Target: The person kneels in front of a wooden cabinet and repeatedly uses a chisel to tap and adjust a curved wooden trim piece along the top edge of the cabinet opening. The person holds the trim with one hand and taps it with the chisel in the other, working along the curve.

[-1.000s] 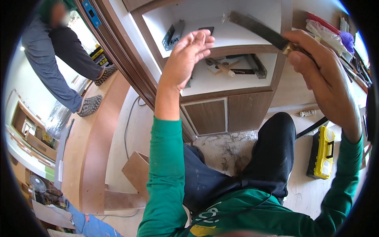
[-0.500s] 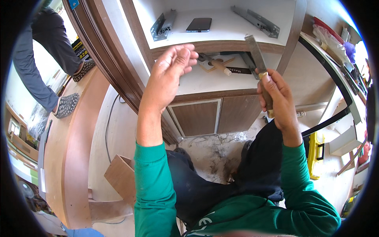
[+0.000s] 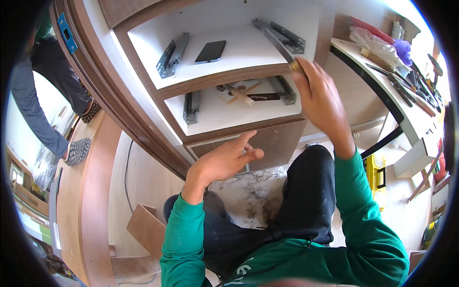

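My right hand (image 3: 322,95) is closed round the handle of a chisel (image 3: 278,44), a long flat metal blade with a brass-coloured collar. Its blade reaches up and left, in front of the drawer slide (image 3: 289,38) on the right of the upper cabinet opening; whether they touch I cannot tell. My left hand (image 3: 227,160) hangs before the lower cabinet door (image 3: 279,143), empty, thumb and fingers apart. A dark phone (image 3: 211,51) lies on the upper shelf, right of another slide (image 3: 172,55). Below it, a wooden-handled tool (image 3: 239,94) rests in the lower opening.
At right, a worktop (image 3: 416,126) bears several hand tools and a plastic bag (image 3: 375,43). A yellow case (image 3: 375,177) stands on the floor beneath. Another person's shoe (image 3: 77,151) is on a wooden plank (image 3: 88,201) at left, near a wooden box (image 3: 146,227).
My left hand has dropped from the upper shelf edge to the lower door. My right hand has swung the chisel up toward the right slide. The view has shifted and tilted.
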The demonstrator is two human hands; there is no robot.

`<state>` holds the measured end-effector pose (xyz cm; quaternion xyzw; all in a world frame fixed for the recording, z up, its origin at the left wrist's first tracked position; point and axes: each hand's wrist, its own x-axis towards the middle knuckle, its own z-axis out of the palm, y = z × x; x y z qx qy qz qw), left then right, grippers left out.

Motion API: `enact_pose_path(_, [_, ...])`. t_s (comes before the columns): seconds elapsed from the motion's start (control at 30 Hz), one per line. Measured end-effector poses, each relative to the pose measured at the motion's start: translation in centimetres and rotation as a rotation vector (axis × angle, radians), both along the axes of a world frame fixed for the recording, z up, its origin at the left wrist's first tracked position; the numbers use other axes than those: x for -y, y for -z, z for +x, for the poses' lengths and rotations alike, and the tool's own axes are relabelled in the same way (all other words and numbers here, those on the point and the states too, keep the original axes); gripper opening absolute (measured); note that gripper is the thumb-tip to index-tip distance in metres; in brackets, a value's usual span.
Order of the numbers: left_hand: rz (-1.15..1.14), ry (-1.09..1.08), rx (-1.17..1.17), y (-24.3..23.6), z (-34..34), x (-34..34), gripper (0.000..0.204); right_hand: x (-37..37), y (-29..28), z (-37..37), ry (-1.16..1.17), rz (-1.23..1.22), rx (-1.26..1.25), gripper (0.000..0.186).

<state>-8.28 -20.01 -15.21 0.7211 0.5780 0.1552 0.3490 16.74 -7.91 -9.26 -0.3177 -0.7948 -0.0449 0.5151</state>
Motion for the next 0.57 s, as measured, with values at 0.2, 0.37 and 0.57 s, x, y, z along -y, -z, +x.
enact_pose_path(0.2, [0.144,-0.07,-0.163,0.2,0.6,-0.1,0.072,-1.0,-3.6,-0.8,0.04,-0.08,-0.038,0.032])
enact_pose_path(0.37, [0.527,-0.156,0.18,1.8,-4.2,4.6,0.053,0.8,3.4,0.5,-0.173,-0.395,-0.288,0.033])
enact_pose_path(0.57, [0.591,-1.363,0.447,19.6,-12.8,22.1,0.042,1.6,8.4,6.3,-0.009,-0.694,-0.232,0.034])
